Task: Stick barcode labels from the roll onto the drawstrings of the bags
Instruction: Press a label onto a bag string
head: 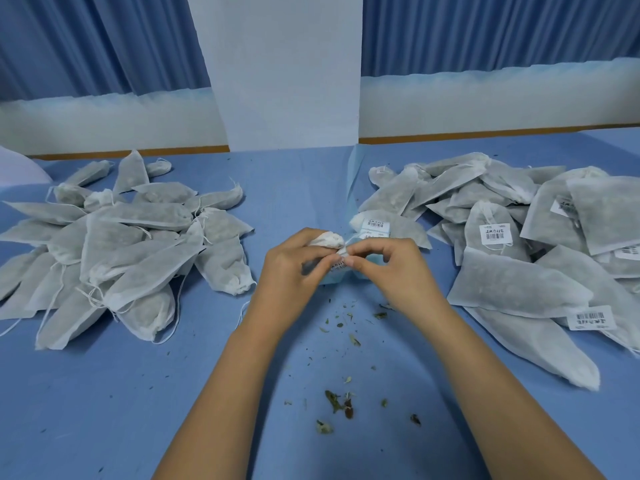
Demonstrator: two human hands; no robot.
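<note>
At the middle of the table (104,393), both hands meet over a strip of blue backing paper (330,279). The left hand (294,268) has its fingers curled round the gathered neck of a white bag (327,240). It is a closed grip, with the bunched fabric poking out above the knuckles. The right hand (391,268) pinches a barcode label (341,266) between thumb and forefinger, right at the bag's neck, with its other fingers loosely bent. The drawstring is hidden between the fingertips, so I cannot tell whether the label touches it.

Just behind the hands, two spare labels (375,228) lie one above the other, seemingly on the same blue strip.

To the person's left, well apart from the hands, sits the left heap (121,244) of bags. They are thin white fabric pouches with a grey-green dried filling showing through, and their white strings trail loose over the table. To the right lies the right heap (519,220), with the same kind of pouch and the same dull green contents. Several of these bags carry white barcode stickers, one of them upright near the heap's middle (495,233).

Dried leaf crumbs (337,401) are scattered on the blue cloth between the forearms. Blue curtains (104,39) hang behind the table.
</note>
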